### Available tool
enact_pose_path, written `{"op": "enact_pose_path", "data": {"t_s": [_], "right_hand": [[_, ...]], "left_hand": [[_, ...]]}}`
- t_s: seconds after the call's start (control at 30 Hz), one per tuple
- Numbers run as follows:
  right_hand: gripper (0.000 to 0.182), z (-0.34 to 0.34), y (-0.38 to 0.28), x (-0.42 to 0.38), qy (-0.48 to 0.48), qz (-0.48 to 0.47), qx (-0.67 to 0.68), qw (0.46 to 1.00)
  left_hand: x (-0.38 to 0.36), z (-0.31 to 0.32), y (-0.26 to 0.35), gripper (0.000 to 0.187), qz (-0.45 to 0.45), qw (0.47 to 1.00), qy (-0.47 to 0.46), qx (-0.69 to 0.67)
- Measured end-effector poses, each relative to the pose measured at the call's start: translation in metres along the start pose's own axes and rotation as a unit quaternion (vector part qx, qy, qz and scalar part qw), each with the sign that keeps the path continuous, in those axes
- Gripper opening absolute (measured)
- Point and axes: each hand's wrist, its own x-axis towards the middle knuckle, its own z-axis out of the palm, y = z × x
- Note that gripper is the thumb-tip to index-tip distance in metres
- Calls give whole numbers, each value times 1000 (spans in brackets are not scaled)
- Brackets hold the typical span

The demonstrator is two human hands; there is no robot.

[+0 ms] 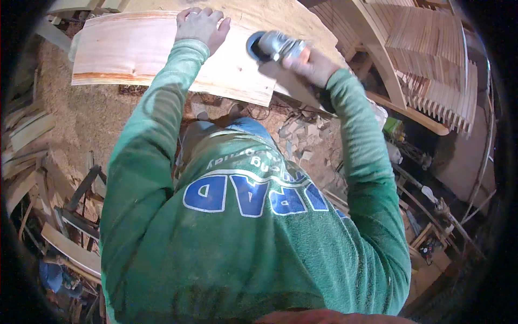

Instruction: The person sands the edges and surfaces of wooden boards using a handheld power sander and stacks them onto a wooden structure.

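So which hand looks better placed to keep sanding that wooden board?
Probably the right hand: it grips the power sander, whose disc sits on the wooden board. The left hand lies flat, steadying it.

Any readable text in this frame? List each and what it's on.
"RAD": large blue white-edged letters on the green sweatshirt, seen upside down; the word's ends are lost in folds.
Smaller white line above it on the sweatshirt: too blurred to read.
Wooden board and sanding tool: no legible text.

Head-worn view, steeply down, close overhead
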Motion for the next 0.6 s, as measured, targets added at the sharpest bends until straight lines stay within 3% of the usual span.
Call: {"op": "enact_pose_path", "data": {"t_s": [0.03,0.13,0.3,0.37,0.43,0.53,0.6], "right_hand": [[92,-24,-7,9,-59,139,-101,983],[77,-34,3,26,-33,166,-79,982],[75,20,-16,-45,-48,39,89,994],[75,43,22,-58,-152,84,78,982],[79,53,12,-74,-95,30,-73,992],[82,34,22,-58,-118,70,9,991],[83,10,27,-40,-80,76,23,994]], "left_hand": [[-1,-2,1,41,-2,1000,-4,1],[-1,-2,0,40,-3,1000,-10,-3],[1,-7,1,38,-7,1000,-20,-5],[0,-8,2,38,-6,1000,-24,-10],[0,-6,0,37,-1,1000,-17,-11],[0,-2,-1,36,2,1000,0,-9],[2,-6,1,36,-4,1000,-13,3]]}}
